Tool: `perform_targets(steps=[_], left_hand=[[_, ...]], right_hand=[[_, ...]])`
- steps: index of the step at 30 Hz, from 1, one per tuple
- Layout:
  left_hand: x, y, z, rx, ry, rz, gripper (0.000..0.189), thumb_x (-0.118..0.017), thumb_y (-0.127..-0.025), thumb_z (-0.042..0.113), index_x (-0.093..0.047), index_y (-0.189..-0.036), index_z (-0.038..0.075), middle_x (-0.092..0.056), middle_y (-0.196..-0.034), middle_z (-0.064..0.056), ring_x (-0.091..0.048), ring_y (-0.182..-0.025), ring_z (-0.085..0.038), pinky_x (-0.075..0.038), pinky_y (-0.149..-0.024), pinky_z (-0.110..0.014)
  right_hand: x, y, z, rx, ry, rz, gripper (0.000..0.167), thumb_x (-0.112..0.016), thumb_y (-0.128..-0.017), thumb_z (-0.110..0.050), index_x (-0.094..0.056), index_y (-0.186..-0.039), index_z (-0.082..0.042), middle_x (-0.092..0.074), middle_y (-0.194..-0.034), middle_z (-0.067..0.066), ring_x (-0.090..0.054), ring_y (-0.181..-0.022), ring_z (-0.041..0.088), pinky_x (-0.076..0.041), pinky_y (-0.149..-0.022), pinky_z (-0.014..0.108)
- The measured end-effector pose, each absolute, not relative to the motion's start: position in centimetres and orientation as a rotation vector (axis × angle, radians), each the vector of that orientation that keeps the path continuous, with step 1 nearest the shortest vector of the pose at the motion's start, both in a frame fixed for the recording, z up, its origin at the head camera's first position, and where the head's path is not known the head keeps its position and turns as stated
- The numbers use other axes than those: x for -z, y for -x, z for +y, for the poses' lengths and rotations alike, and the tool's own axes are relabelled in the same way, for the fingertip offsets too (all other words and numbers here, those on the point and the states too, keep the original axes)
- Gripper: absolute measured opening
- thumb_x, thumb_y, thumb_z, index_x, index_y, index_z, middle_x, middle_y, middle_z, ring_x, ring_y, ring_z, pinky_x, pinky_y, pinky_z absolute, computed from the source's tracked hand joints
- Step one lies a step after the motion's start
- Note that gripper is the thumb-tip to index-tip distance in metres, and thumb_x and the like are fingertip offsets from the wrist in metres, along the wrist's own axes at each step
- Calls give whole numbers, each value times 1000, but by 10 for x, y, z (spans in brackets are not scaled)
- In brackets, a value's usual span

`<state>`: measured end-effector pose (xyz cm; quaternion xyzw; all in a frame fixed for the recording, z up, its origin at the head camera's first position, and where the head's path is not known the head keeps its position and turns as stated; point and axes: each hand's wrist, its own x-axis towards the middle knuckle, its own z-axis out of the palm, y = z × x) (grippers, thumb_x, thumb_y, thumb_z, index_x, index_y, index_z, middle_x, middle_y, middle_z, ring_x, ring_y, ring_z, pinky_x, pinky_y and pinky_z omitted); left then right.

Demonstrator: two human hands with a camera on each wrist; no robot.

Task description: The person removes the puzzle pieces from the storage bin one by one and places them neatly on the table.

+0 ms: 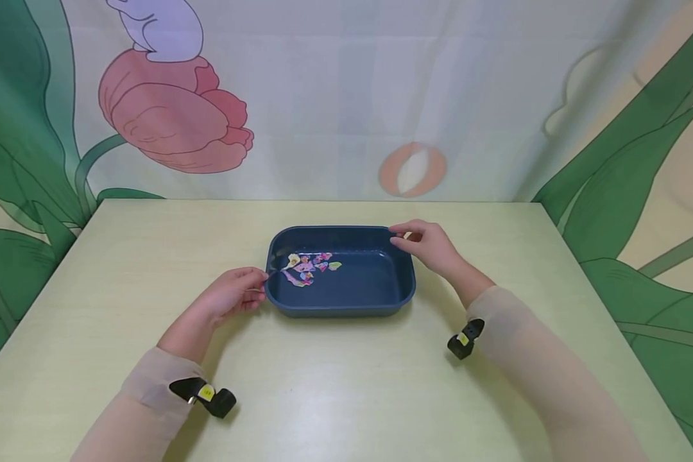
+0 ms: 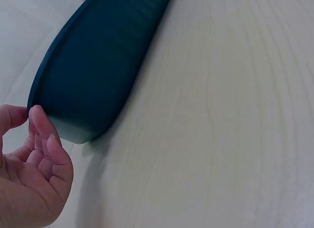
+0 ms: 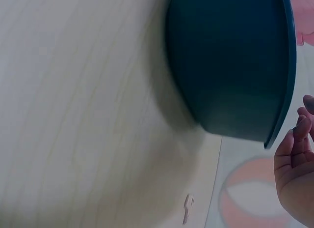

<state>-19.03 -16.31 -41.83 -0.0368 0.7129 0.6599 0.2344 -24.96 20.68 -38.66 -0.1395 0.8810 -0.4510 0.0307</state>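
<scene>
Left hand [image 1: 235, 295] pinches the blue tray [image 1: 365, 282], centre frame, thumb and finger close together; right hand [image 1: 430, 247] loosely bent at its upper-right corner, hold unclear! One-sided lifting could tip it, sliding any loose flower pieces [image 1: 306, 265]. Open side up, long axis left to right.

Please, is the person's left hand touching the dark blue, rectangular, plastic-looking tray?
Touching. The left wrist view shows it: the left hand pinches the tray at its rim, with fingers against the outer wall.
</scene>
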Motion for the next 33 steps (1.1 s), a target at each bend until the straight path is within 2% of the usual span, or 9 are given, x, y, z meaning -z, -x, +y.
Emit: perform_targets(steps=[8,15,33], left_hand=[[419,189,-165,-1830,89,1940,26,-46,-96,16,-50,-106,-8,-56,-78,-2,-56,-68,-12,-48,-62,-21],[418,189,-164,-1825,103,1937,29,-46,-97,18,-49,-110,-8,-55,-78,-2,-56,-69,-12,-48,-62,-20],[421,189,-165,-1856,115,1902,26,-46,-97,18,-50,-107,-6,-55,-78,-1,-56,-67,-10,-48,-61,-21]], right_hand=[[390,251,179,1398,508,2673,28,-65,-88,-15,-66,-114,-4,-60,-97,9,-55,-77,21,-47,-66,26],[395,252,156,1361,538,2640,30,-66,-88,-18,-66,-115,-8,-61,-98,7,-55,-79,21,-47,-69,28],[408,264,119,1280,562,2602,29,-66,-87,-22,-67,-112,-9,-64,-96,4,-54,-76,19,-45,-66,27]])
